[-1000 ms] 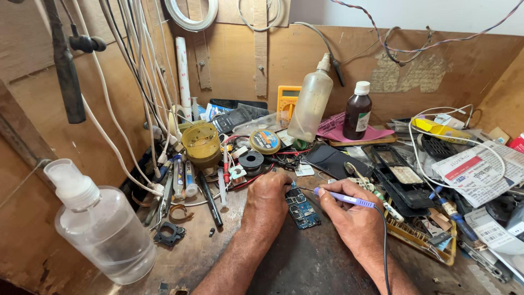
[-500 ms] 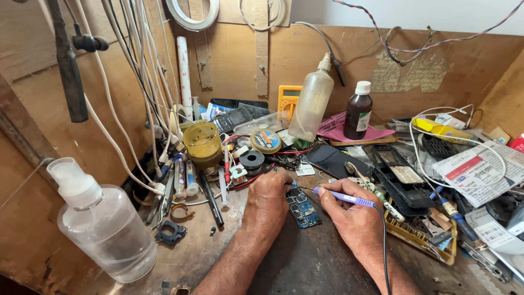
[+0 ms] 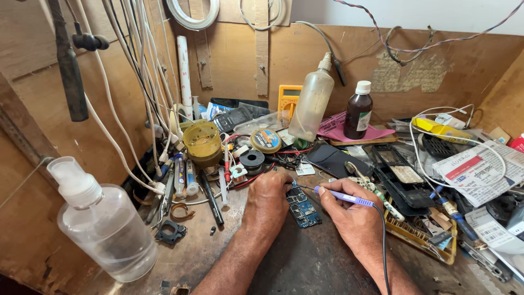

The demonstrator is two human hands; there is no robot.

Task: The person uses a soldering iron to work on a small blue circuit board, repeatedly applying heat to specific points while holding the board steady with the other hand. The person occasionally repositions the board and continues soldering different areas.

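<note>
Circuit board [image 3: 303,207]: left hand [image 3: 268,196] steadies; right hand [image 3: 349,216] grips soldering iron [image 3: 344,198].

You face a worn brown worktop [image 3: 305,267], its surface dark and stained along the near edge. Plywood walls box it in: a back panel [image 3: 415,60] with a torn paper patch, a left side panel [image 3: 33,65] and a slanted right panel [image 3: 505,104]. Above the back panel runs a pale painted wall [image 3: 436,13]. Wooden battens [image 3: 263,43] are nailed upright on the back panel. White cables [image 3: 136,82] hang down the rear left corner. The light is even and bright.
</note>
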